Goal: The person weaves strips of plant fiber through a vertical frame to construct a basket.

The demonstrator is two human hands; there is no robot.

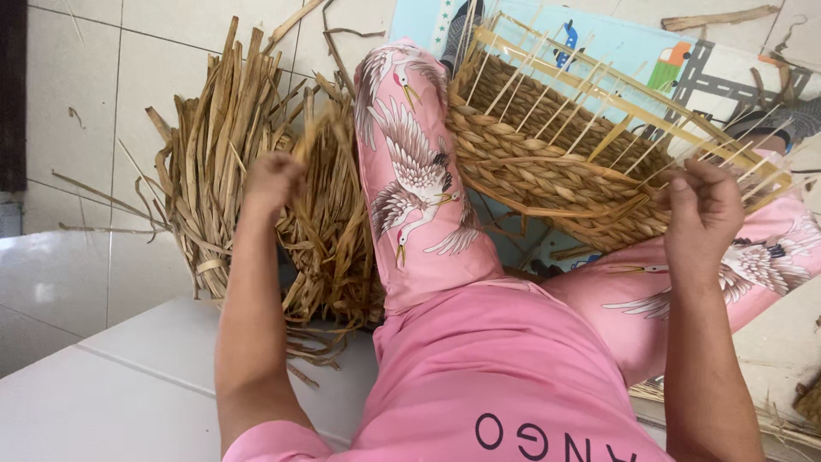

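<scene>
A half-woven basket (547,162) is propped on its side against the raised left leg (419,188) and lap, its mouth turned toward the right, with pale upright stakes (590,111) fanning out from the rim. The right hand (701,214) is closed around the stakes at the rim's near edge, fingers pinched on a few thin strands. The left hand (272,181) is reached out to a heap of dried leaves (222,154) on the tiled floor (77,103) and is closed on a tuft of them. To do this step well, one long, unbroken strand is best drawn out, pulled along its length so the rest of the heap is not dragged. The stakes should be kept firmly gripped meanwhile, so the weave is not loosened. A printed mat (684,60) is spread beneath the basket.
</scene>
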